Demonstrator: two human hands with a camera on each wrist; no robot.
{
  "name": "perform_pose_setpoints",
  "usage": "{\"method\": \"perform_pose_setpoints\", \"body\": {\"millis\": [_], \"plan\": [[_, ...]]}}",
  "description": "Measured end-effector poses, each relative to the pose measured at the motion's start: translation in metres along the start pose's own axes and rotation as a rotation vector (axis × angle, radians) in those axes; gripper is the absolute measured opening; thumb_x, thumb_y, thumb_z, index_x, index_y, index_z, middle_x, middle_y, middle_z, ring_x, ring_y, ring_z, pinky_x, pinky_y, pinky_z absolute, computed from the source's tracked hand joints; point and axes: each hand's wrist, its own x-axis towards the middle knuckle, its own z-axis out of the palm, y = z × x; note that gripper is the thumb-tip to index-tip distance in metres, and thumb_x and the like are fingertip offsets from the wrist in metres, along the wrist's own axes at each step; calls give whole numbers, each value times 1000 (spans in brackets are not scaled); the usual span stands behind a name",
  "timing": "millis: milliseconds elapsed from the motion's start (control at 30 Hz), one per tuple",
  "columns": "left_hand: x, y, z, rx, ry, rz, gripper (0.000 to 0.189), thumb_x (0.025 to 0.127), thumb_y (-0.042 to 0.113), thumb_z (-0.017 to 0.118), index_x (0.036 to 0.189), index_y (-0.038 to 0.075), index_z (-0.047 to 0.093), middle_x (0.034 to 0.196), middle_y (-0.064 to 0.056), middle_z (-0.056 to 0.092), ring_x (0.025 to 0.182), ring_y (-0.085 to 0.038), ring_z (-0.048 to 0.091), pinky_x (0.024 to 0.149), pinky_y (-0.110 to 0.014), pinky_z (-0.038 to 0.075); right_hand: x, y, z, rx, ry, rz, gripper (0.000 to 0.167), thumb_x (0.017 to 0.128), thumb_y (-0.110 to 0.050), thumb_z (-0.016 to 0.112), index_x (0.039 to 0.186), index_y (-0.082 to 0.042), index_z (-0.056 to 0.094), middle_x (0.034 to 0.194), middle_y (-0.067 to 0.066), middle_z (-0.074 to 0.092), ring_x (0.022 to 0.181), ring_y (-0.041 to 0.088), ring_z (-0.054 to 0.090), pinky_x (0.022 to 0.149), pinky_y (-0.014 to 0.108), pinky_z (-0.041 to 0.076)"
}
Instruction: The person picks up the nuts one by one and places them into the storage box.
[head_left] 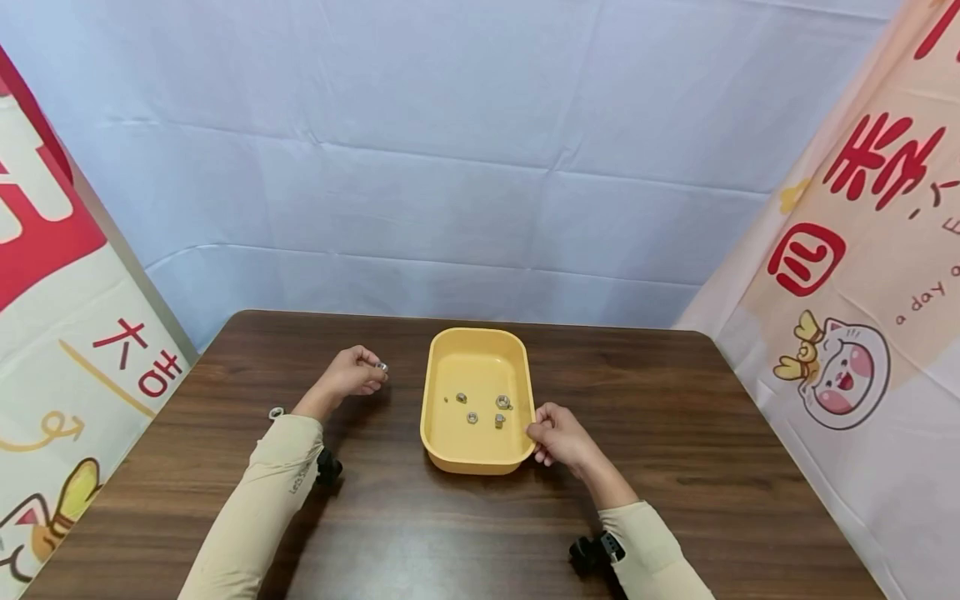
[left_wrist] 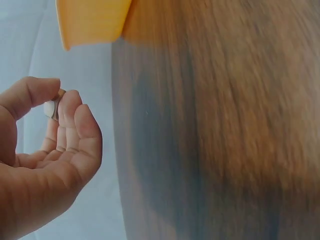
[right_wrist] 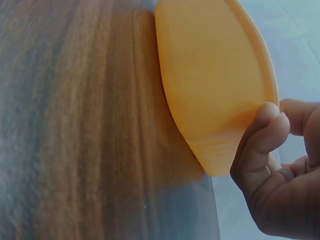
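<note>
My left hand [head_left: 351, 373] is over the table left of a yellow tray [head_left: 472, 460]. Between its thumb and fingertips it pinches a small metal nut [head_left: 382, 367]; in the left wrist view the fingers partly cover this nut [left_wrist: 52, 107]. My right hand [head_left: 561, 435] grips the tray's right rim near the front corner, thumb above and fingers outside the wall, as the right wrist view also shows. Inside the tray lie several metal nuts, among them a larger nut [head_left: 502, 402] and a nut standing on its side [head_left: 499, 421].
A metal ring-shaped piece [head_left: 277, 412] lies on the dark wooden table [head_left: 660, 400] beside my left wrist. Pale blue cloth [head_left: 450, 208] hangs behind the table, and printed cloths hang at both sides. Both forearms wear cream sleeves with black wrist cameras.
</note>
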Motion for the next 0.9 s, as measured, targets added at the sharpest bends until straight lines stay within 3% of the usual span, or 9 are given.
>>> {"method": "perform_pose_setpoints", "body": {"millis": [300,467,567,633,900], "plan": [[-6,14,8,-14,-42,-5,25,84,2,62,101,-3,44,92,-18,62,86,-37,59,79,-48,49,2,1,-2,-3,-7,7,8,84,2,50,85,1,42,55,5,50,43,13,48,37,22,40],[-16,30,10,-35,-64,-5,27,83,2,62,102,-4,44,93,-19,62,81,-32,60,78,-45,50,-5,-9,-1,2,-19,14,7,83,4,49,84,3,42,55,6,50,43,13,48,38,22,40],[-15,33,12,-29,-52,-11,27,83,2,62,102,-4,44,91,-19,62,81,-34,60,77,-46,50,-4,-7,0,0,-11,12,8,82,3,49,84,1,42,54,5,49,42,12,48,37,22,40],[-9,28,14,-23,-40,-3,27,82,3,63,101,-2,45,90,-18,62,84,-37,59,79,-49,49,-1,0,-1,-3,-4,6,8,82,2,50,84,1,42,54,5,49,42,13,48,37,22,40],[-6,35,26,-8,-59,-7,26,81,1,64,98,-2,45,85,-13,62,72,-25,60,76,-46,51,2,1,0,-2,1,-1,9,82,2,51,85,1,42,54,5,49,42,13,48,36,22,39]]}}
